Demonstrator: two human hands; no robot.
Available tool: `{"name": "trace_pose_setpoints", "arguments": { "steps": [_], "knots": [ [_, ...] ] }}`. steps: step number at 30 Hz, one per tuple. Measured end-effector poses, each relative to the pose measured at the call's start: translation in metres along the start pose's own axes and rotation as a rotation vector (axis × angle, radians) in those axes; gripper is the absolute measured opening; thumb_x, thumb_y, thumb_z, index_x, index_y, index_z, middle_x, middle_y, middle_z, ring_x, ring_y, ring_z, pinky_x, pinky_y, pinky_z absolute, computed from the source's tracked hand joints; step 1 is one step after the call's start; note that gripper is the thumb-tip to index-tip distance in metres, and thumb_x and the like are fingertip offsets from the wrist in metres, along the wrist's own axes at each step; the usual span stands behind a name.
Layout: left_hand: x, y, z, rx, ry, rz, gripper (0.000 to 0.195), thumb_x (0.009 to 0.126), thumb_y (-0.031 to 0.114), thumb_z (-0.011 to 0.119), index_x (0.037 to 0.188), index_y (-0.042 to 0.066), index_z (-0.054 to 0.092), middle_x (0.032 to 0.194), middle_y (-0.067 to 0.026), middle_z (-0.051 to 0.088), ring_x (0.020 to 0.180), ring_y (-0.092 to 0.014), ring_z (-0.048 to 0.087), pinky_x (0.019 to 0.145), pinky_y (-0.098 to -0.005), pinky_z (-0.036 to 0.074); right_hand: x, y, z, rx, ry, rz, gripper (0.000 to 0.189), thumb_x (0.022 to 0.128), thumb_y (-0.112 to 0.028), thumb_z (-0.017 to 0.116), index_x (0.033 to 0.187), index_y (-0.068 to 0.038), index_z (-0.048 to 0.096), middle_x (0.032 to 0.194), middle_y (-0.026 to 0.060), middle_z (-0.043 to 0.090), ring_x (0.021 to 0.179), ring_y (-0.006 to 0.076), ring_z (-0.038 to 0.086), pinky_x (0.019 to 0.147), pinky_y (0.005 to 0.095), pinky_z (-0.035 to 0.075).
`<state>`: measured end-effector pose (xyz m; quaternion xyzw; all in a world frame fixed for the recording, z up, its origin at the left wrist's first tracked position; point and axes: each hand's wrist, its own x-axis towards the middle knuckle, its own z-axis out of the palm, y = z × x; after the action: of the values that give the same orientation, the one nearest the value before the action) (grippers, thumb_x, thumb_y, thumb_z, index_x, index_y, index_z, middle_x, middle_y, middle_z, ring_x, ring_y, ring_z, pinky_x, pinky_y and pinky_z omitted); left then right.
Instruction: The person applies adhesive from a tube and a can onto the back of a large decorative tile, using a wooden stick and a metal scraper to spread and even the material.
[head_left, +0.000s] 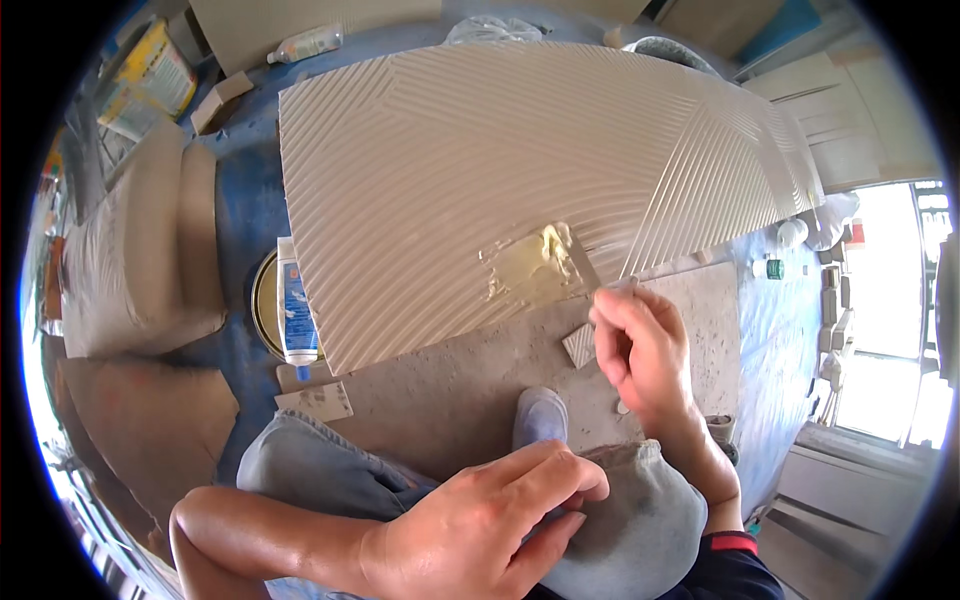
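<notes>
In my right hand (637, 341) is a thin flat scraper (583, 259), pinched near its end between thumb and fingers. The scraper's edge rests against a patch of pale yellow paste (536, 262), which is smeared over the grooves near the front edge of a large beige panel (465, 165). Curved, parallel ridges cover the panel's upper face. My left hand (495, 510) hovers by my bent knee, its fingers loosely curled and the thumb apart, with nothing visible in it. Its palm side is partly hidden.
A blue-and-white tube (298, 307) lies over a round tin (262, 304) by the panel's left corner. Small offcuts (319, 401) lie on the dusty board (450, 390) beneath. Left stand wrapped blocks (127, 255) and a yellow-labelled bucket (154, 75); a plastic bottle (307, 43) lies behind.
</notes>
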<state>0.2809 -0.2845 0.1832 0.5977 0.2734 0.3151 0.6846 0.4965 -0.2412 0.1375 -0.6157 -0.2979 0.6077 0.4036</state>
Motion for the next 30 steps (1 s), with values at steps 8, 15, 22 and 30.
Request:
{"name": "trace_pose_setpoints", "arguments": {
  "steps": [8,15,22,30],
  "knots": [
    [0.003,0.003,0.001,0.037,-0.007,0.043,0.021,0.082,-0.009,0.06,0.101,0.001,0.055,0.085,-0.0108,0.054,0.072,-0.024,0.059,0.062,-0.0315,0.048,-0.01,0.005,-0.005,-0.114,-0.055,0.097,0.028,0.091,-0.02,0.061,0.068,-0.003,0.058,0.057,0.0051,0.054,0.038,0.0092,0.042,0.035,0.023,0.029],
    [0.0,-0.001,-0.006,-0.01,-0.147,-0.112,0.03,0.083,-0.003,0.06,0.112,0.001,0.053,0.099,-0.0156,0.057,0.087,-0.028,0.062,0.077,-0.0359,0.051,-0.006,0.007,-0.006,-0.161,-0.092,0.141,0.028,0.089,-0.019,0.063,0.067,-0.003,0.057,0.064,0.0055,0.057,0.042,0.0081,0.046,0.035,0.023,0.028],
    [0.006,-0.002,0.0,0.063,0.003,0.063,0.021,0.083,-0.009,0.061,0.101,0.002,0.057,0.086,-0.0102,0.054,0.072,-0.023,0.059,0.064,-0.0302,0.048,-0.002,0.008,-0.007,-0.193,-0.104,0.2,0.034,0.092,-0.03,0.062,0.073,-0.002,0.061,0.051,0.0012,0.05,0.041,0.0063,0.041,0.039,0.023,0.029],
    [0.017,0.003,0.0,0.175,-0.073,-0.131,0.022,0.084,-0.005,0.062,0.105,0.002,0.06,0.093,-0.0104,0.06,0.078,-0.02,0.061,0.07,-0.0294,0.05,0.003,-0.004,-0.015,-0.2,-0.246,0.238,0.034,0.092,-0.031,0.062,0.076,-0.002,0.063,0.054,0.0009,0.053,0.046,0.0068,0.046,0.043,0.0237,0.033]
  ]
}}
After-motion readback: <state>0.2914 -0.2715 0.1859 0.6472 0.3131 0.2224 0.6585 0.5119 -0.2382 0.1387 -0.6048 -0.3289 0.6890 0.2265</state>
